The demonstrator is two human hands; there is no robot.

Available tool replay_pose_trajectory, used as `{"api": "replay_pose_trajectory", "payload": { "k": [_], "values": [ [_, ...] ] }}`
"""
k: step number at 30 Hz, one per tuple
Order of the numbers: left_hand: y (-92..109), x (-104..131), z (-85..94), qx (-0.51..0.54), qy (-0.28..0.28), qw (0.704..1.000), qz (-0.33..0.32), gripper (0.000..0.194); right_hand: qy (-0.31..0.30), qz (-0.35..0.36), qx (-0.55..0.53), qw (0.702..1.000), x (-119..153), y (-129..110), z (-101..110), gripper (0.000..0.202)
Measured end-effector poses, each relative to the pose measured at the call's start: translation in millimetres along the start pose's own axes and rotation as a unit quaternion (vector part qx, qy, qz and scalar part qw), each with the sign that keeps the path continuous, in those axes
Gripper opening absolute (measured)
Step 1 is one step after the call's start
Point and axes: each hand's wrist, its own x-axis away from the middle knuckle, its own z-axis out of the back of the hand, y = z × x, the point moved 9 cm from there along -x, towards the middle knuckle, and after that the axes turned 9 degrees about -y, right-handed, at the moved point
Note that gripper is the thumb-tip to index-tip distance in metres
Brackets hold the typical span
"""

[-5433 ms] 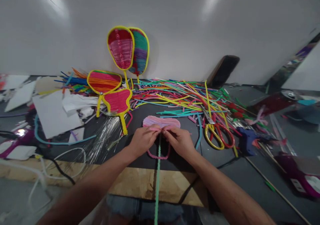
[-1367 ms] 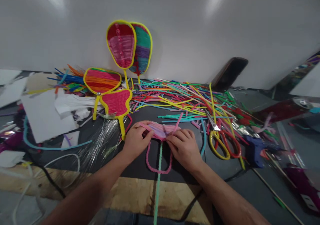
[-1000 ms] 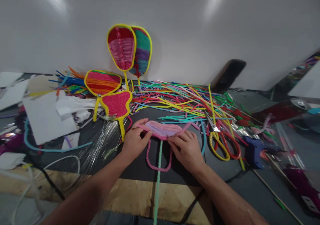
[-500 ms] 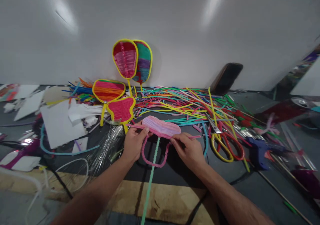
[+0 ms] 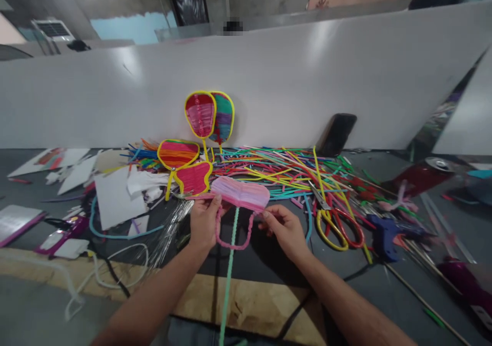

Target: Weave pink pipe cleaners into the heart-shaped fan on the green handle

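Note:
A hand fan of fuzzy pipe cleaners [image 5: 240, 192], pink and lilac in its upper part, is held in front of me. Its pink twisted frame [image 5: 233, 246] forms an open loop below, and a mint-green twisted stem [image 5: 229, 284] runs down toward me. My left hand [image 5: 205, 222] pinches the fan's left edge between thumb and fingers, where a pink pipe cleaner [image 5: 200, 196] sticks out to the left. My right hand [image 5: 283, 229] is at the right edge, thumb and index finger closed at the pink pipe cleaner's end there; the other fingers are curled.
Finished yellow-rimmed fans [image 5: 200, 114] lean against the white partition [image 5: 269, 89]. Loose pipe cleaners [image 5: 265, 169] pile behind the work. To the right are scissors [image 5: 333, 228], a blue glue gun [image 5: 388, 236], a phone [image 5: 338, 135] and a can [image 5: 425, 174]. White card [image 5: 117, 197] lies left.
My view has tilted up, showing more behind the partition. My right hand has shifted slightly at the fan's edge, and the pink strand end that stuck out past it no longer shows.

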Motion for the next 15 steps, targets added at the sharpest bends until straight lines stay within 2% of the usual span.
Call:
{"api": "replay_pose_trajectory", "payload": {
  "k": [3,6,10,15],
  "values": [
    [7.5,5.1,-15.1,0.012,-0.002,1.000,-0.012,0.028,0.012,-0.030,-0.180,0.983,-2.3,9.1,2.0,0.026],
    [8.8,11.1,-33.8,0.033,-0.021,0.999,-0.021,0.025,0.005,-0.033,-0.287,0.957,-2.9,7.8,3.2,0.023],
    [0.4,16.9,-43.7,0.054,-0.014,0.998,-0.016,0.026,0.004,-0.003,-0.337,0.942,-1.9,-3.5,9.9,0.022],
    [-10.9,18.2,-35.5,0.052,0.006,0.999,-0.001,0.027,0.013,0.001,-0.328,0.945,-1.6,-6.5,13.1,0.022]
  ]
}}
